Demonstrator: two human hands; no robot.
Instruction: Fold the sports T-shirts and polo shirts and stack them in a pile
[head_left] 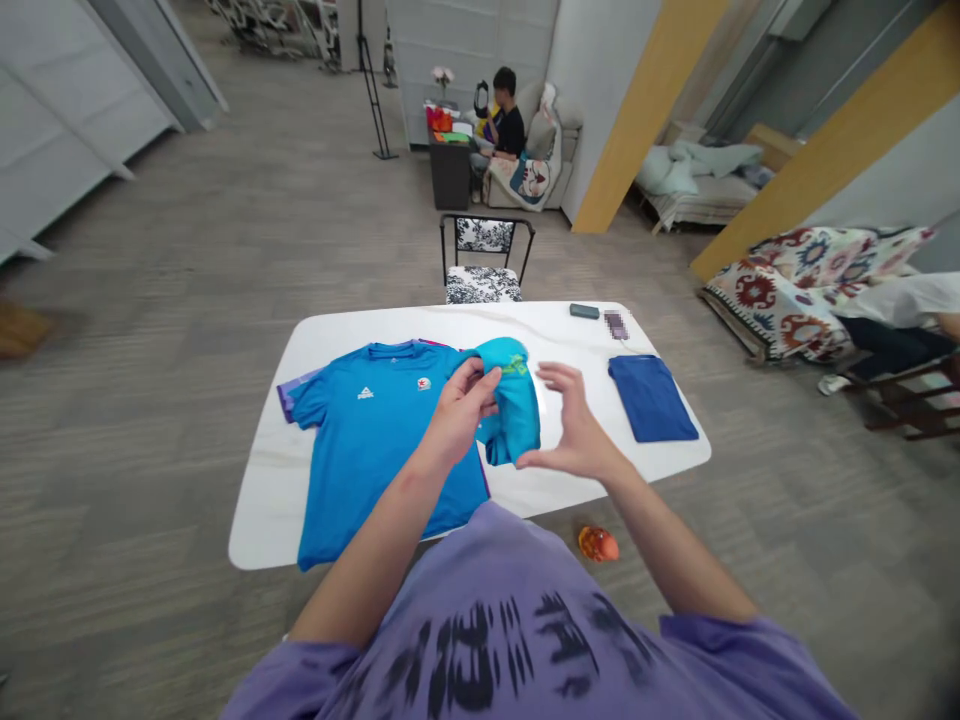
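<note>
Head view | my left hand [465,402] grips a bunched turquoise cloth [517,412] over the white table [262,525] | my right hand [568,420] is open and curved just beside it, contact unclear | blue T-shirt [375,450] lies spread to the left | folded dark-blue cloth [652,400] lies to the right | patterned chair [484,285] stands beyond

The only view looked forward and steeply down from the wearer's head, close above the purple shirt [547,600], with the left hand [463,402] and right hand [577,428] near its middle. It reached past the white table [262,520] to far-left shapes, seemingly chairs [285,25].
</note>
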